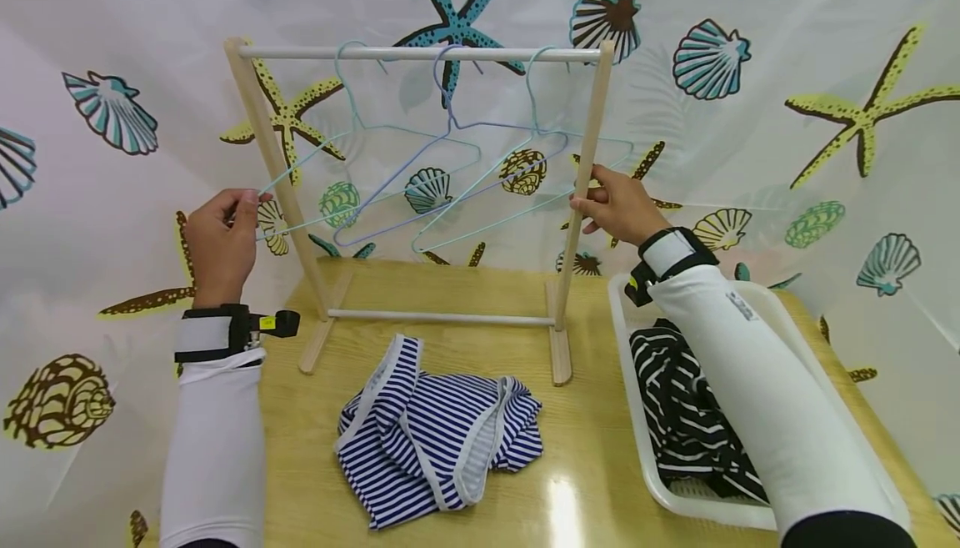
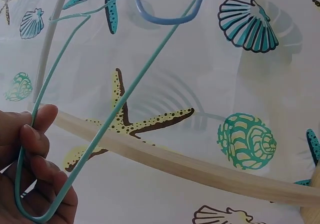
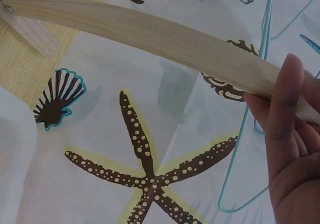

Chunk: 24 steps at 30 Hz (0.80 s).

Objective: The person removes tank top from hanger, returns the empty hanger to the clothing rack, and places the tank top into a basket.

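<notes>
My left hand grips the lower left corner of a light teal wire hanger just outside the rack's left post. That hanger's hook sits over the top rail. At the other side, my right hand grips the rack's wooden right post, fingers and thumb around it. Between the hands, a periwinkle-blue hanger and a second teal hanger hang from the rail, with no clothing on them. The second teal hanger's right end reaches past the post near my right hand.
A navy-and-white striped garment lies crumpled on the wooden table before the rack. At the right, a white basket holds a black-and-white striped garment, partly under my right forearm. A shell-patterned curtain hangs behind.
</notes>
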Available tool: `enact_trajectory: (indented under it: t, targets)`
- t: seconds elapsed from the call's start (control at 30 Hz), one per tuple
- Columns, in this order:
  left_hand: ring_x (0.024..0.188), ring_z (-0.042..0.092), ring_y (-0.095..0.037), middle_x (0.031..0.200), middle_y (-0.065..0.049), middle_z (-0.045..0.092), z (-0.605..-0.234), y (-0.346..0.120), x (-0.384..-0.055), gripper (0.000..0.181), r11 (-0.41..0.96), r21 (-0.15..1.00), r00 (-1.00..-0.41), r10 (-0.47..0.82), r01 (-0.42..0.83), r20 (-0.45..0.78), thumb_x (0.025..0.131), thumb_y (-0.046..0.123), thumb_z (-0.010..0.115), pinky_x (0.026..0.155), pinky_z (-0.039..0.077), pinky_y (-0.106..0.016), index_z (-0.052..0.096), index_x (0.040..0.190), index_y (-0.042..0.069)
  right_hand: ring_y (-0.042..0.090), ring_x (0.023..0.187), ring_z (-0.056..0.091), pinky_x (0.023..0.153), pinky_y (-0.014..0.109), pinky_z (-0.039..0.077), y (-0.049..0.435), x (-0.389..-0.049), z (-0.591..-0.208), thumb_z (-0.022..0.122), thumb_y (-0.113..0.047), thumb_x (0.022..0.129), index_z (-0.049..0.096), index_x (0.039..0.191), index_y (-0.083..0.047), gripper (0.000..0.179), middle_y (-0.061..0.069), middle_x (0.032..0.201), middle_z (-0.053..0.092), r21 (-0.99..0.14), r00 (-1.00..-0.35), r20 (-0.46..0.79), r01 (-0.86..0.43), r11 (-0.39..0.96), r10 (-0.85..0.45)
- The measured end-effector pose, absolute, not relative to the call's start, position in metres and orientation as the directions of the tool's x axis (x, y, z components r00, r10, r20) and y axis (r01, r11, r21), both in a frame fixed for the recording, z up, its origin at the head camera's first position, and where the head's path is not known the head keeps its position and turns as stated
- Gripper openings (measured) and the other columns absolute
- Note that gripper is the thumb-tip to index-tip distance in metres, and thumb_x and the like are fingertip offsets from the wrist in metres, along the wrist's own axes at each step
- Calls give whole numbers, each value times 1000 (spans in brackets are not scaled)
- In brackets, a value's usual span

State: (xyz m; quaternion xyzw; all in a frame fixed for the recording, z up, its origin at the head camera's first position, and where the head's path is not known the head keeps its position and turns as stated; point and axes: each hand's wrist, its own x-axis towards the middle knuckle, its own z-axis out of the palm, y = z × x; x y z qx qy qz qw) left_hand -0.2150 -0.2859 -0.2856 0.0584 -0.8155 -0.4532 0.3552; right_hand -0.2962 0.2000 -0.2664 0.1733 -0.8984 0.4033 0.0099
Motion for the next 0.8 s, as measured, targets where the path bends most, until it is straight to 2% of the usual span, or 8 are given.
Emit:
enact_trajectory:
  t: [0.3, 0.43, 0.67, 0.8]
  targets:
    - [77, 51, -5, 80, 13, 58, -293, -284, -214, 35, 559, 797, -754, -417, 227, 507, 98, 35, 55, 66, 37, -22, 70, 113, 6, 34, 97, 67, 62, 30, 56, 199, -292, -264, 61, -13, 96, 47, 133, -5, 40, 19, 115, 66, -732, -941, 174, -321, 600, -290]
    - [78, 52, -5, 79, 12, 57, -293, -283, -217, 37, 538, 807, -758, -413, 243, 504, 97, 36, 56, 67, 38, -22, 69, 112, 6, 34, 95, 68, 61, 30, 56, 199, -291, -264, 61, -13, 96, 48, 131, -5, 38, 19, 115, 67, -730, -942, 184, -322, 603, -280]
    - [76, 53, -6, 83, 3, 61, -299, -287, -220, 37, 552, 813, -788, -411, 185, 458, 97, 39, 54, 65, 39, -20, 69, 114, 10, 34, 95, 68, 62, 31, 56, 199, -289, -267, 62, -14, 95, 49, 132, -6, 39, 19, 114, 67, -719, -943, 180, -320, 617, -280]
    - [73, 54, -4, 77, 7, 61, -300, -289, -220, 36, 574, 798, -789, -398, 185, 468, 98, 38, 55, 62, 39, -19, 70, 111, 9, 33, 93, 68, 61, 31, 56, 198, -287, -266, 62, -13, 95, 50, 129, -6, 37, 18, 113, 68, -711, -943, 186, -323, 624, -276]
